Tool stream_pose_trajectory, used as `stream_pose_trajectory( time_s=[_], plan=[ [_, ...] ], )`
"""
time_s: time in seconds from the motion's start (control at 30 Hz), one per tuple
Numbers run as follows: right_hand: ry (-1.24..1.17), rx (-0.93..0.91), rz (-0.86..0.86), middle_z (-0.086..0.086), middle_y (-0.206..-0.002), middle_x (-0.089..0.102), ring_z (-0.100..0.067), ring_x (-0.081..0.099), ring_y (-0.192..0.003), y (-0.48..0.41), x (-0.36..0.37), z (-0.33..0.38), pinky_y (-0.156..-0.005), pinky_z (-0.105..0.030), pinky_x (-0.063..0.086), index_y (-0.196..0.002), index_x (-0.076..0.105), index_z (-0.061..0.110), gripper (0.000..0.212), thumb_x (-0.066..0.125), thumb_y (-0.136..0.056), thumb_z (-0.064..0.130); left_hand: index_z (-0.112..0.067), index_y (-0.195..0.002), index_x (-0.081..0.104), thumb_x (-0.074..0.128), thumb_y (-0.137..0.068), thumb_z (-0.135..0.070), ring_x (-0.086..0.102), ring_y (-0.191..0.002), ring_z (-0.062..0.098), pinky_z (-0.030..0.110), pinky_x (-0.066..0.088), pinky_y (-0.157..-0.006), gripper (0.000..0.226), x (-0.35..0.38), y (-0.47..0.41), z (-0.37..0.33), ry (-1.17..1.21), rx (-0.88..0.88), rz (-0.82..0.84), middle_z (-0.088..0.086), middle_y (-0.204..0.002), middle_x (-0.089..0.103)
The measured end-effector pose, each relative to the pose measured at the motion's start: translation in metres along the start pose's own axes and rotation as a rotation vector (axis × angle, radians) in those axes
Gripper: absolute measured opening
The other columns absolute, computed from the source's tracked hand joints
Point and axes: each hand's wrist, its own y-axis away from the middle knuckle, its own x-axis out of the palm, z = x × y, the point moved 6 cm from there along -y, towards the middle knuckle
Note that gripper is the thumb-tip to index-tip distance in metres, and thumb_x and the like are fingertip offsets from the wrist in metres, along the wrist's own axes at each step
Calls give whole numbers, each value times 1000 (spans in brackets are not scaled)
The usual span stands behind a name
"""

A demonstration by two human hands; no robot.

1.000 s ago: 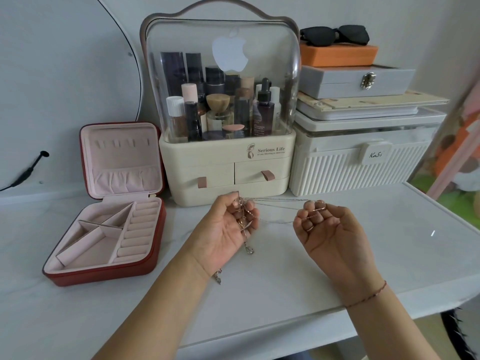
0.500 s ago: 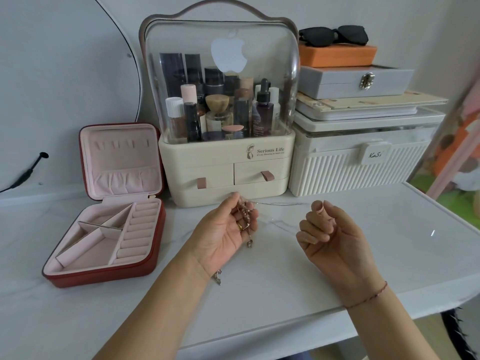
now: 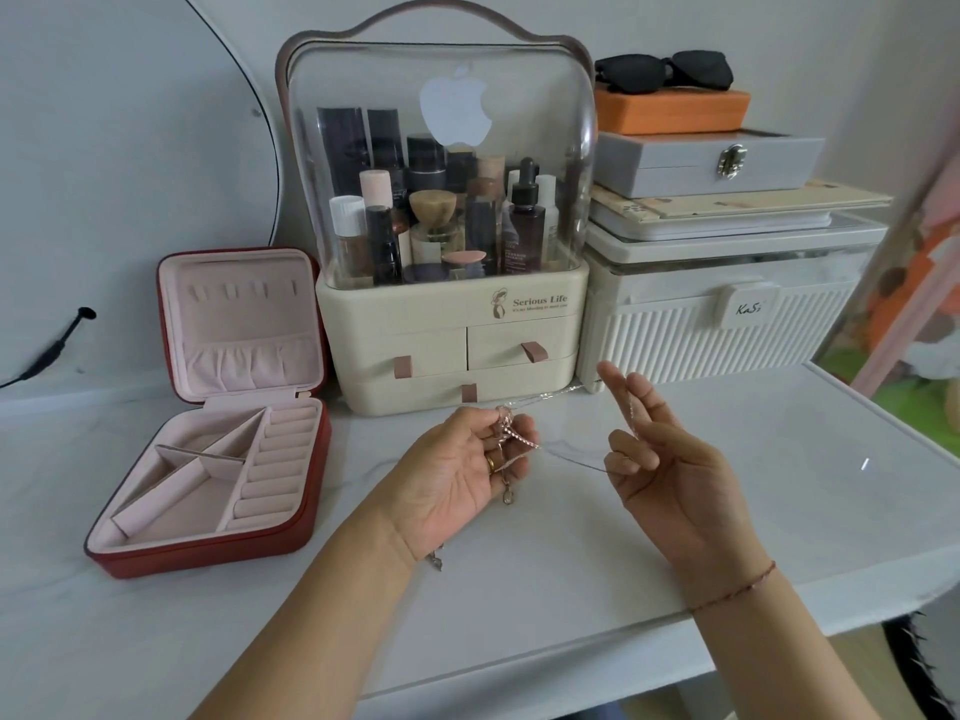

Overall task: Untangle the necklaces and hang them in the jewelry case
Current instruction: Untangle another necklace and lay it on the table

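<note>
Table (image 3: 779,491): bare surface from 3 to 5 o'clock of the right hand (image 3: 670,485), and a bare strip at 9 o'clock between left hand (image 3: 447,480) and open case (image 3: 208,556). Organizer (image 3: 452,350) blocks 12 o'clock, close behind the hands; ribbed box (image 3: 675,345) blocks 1 to 2. Chains (image 3: 514,436) span the gap between both hands.

Both arms reach forward over the counter, the hands near each other but apart. The left hand (image 3: 452,475) lies palm up, its fingers curled round the bunched necklaces (image 3: 506,433). The right hand (image 3: 675,480) is turned palm inward, index and middle fingers (image 3: 615,381) raised straight with a strand between them, the other two fingers curled where a strand meets them.
</note>
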Motion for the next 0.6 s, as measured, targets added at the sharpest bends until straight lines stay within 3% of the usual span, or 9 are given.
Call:
stream_pose_trajectory(
  time_s=[0.13,0.3,0.43,0.6],
  plan=[
    [-25,-23,-10,3,-132,62,-5,36,-42,-1,0,1,-47,-16,40,-106,55,17,35,40,-81,-3,-17,-55,59,59,-79,-21,64,-86,18,30,45,-77,24,3,2,2,-3,-60,51,5,-85,68],
    [-62,-67,-19,0,-128,64,-6,47,-48,1,-1,6,-54,-18,49,-102,57,15,34,42,-79,-5,-17,-66,71,90,-56,-33,63,-81,13,25,50,-71,27,-2,-2,-2,-11,39,66,2,-84,67],
    [75,-63,11,-6,-125,66,-11,54,-53,2,1,3,-59,-22,53,-102,57,13,28,45,-80,0,-15,-73,73,68,-79,-21,57,-71,12,23,48,-65,9,-6,-1,-8,29,117,18,2,-79,60],
    [402,-73,85,-12,-126,64,-18,58,-68,5,5,-6,-72,-28,54,-105,61,10,25,45,-89,-1,-11,-84,77,60,-81,-15,50,-61,10,21,44,-59,17,-4,0,-8,14,123,-5,0,-66,54]
  ],
)
